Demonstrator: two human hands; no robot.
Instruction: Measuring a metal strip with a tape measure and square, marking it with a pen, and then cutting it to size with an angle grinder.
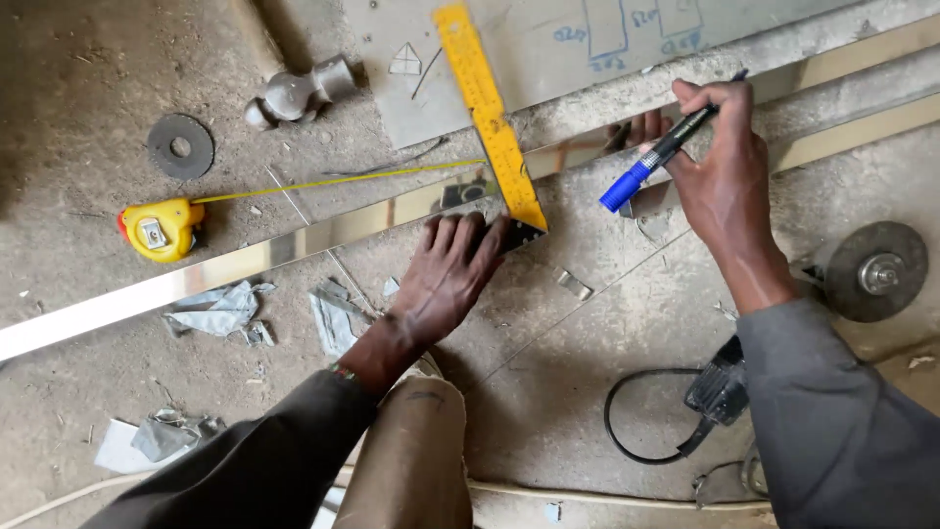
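Figure. Marking a polished metal strip against a try square, seen from the worker's head.

Nearest the viewer, the left hand lies palm down with fingers spread flat, pressing the dark stock of the yellow try square against the near edge of the mirror-bright metal strip. It grips nothing; it only bears down. The square's blade runs away from the hand, across the strip and onto the grey sheet beyond.

The right hand is closed in a writing grip around a black marker with a blue cap, its blue end pointing down toward the strip just right of the blade. The tip is not yet on the metal, as far as can be judged.

To do this step well, the stock should probably stay tight along the strip's edge with steady downward pressure, and the marker should run close against the blade so the line stays square.

Left of the left hand lie crumpled scraps of film, and farther left a yellow tape measure with its tape drawn out toward the square. Beyond it sit a dark washer and a ball-peen hammer head. Right of the right hand rests a cutting disc of a grinder, with its black cable looped near the forearm. The loose scraps could unsettle the strip.
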